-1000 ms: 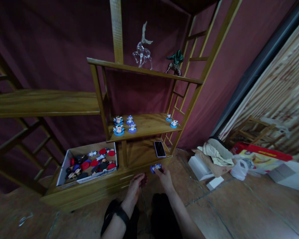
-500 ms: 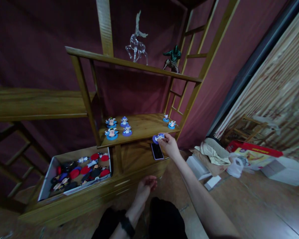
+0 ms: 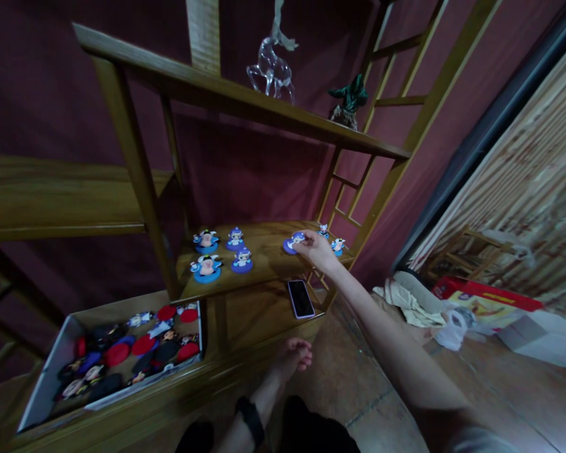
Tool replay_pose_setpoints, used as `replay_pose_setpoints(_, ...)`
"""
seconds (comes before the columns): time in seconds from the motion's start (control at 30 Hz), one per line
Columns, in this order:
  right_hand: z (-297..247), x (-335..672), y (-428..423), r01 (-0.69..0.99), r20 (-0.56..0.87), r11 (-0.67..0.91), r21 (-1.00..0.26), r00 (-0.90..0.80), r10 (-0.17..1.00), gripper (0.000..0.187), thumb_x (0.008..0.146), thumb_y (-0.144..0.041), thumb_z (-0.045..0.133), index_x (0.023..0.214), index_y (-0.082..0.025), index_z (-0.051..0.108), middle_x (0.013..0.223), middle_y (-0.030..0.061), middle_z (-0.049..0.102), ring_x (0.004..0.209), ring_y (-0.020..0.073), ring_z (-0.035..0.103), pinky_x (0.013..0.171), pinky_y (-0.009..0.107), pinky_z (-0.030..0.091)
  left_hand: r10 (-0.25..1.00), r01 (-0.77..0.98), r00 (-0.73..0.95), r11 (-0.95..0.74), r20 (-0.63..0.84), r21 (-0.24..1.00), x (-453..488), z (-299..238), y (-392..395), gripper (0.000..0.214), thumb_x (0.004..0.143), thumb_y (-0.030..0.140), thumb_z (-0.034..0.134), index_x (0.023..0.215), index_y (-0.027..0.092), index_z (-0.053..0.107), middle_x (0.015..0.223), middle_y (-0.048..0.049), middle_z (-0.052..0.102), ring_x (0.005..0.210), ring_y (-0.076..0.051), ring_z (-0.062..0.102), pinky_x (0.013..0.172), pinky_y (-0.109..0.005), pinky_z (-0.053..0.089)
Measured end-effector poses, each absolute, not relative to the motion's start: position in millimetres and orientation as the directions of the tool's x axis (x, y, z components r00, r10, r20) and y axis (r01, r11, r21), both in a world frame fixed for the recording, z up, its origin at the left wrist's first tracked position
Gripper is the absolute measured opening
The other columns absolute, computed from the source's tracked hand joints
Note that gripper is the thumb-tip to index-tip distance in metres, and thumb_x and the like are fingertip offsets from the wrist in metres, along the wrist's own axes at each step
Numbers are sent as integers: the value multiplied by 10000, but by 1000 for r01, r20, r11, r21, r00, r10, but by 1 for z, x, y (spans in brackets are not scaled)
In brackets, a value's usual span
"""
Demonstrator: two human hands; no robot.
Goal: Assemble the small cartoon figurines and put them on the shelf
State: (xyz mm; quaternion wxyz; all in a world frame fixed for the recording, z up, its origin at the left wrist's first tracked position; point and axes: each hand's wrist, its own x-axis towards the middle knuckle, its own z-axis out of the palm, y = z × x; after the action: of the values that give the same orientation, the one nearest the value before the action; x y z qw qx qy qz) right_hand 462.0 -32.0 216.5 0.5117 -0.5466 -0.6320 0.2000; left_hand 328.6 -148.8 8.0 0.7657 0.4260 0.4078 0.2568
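My right hand (image 3: pixel 315 247) pinches a small figurine (image 3: pixel 294 241) with a purple round base, at the middle shelf (image 3: pixel 268 267). Whether the base touches the wood I cannot tell. On that shelf's left stand two figurines with purple bases, one of them a purple-capped figurine (image 3: pixel 242 259), beside two with blue bases, one a wide-armed figurine (image 3: pixel 206 267). Just right of my right hand are a small figurine (image 3: pixel 323 231) and a blue-based figurine (image 3: pixel 338 246). My left hand (image 3: pixel 296 356) hangs below the shelf, fingers loosely bent, holding nothing.
A cardboard box (image 3: pixel 42 371) full of jumbled figurines sits on the lower ledge at left. A phone (image 3: pixel 300 299) lies under the shelf. Above stand a clear deer ornament (image 3: pixel 271 69) and a dark green statue (image 3: pixel 350 100). Bags and a red box (image 3: pixel 495 292) are on the right floor.
My right hand has carried the purple-based figurine from in front of the shelf edge up and in over the shelf. The view has come closer to the shelf. My left hand stays low.
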Motion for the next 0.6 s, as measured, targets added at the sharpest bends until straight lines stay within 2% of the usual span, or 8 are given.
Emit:
replay_pose_setpoints(0.17, 225, 458, 11, 563, 401, 271, -781, 120, 908, 236, 681, -220, 681, 905, -154, 653, 723, -7, 663, 665, 123, 598, 706, 252, 486, 748, -26, 510, 507, -424, 862, 323, 15, -142, 180, 680, 273, 669, 797, 142, 634, 705, -68, 674, 595, -129, 604, 555, -230, 421)
replay_pose_setpoints(0.4, 256, 504, 42, 741, 416, 137, -657, 206, 886, 215, 675, -138, 668, 889, -142, 649, 770, 16, 670, 677, 120, 583, 715, 258, 473, 720, -24, 541, 530, -434, 848, 324, 11, -135, 197, 631, 286, 715, 764, 162, 642, 687, -55, 680, 582, -128, 609, 568, -229, 429)
replay_pose_setpoints(0.6, 264, 524, 56, 818, 369, 27, -575, 230, 900, 225, 625, -81, 697, 838, -138, 655, 708, 5, 653, 632, 114, 564, 687, 248, 464, 729, -6, 497, 546, -471, 838, 330, 16, -137, 123, 650, 216, 679, 760, 170, 649, 677, -51, 689, 573, -129, 606, 565, -232, 437)
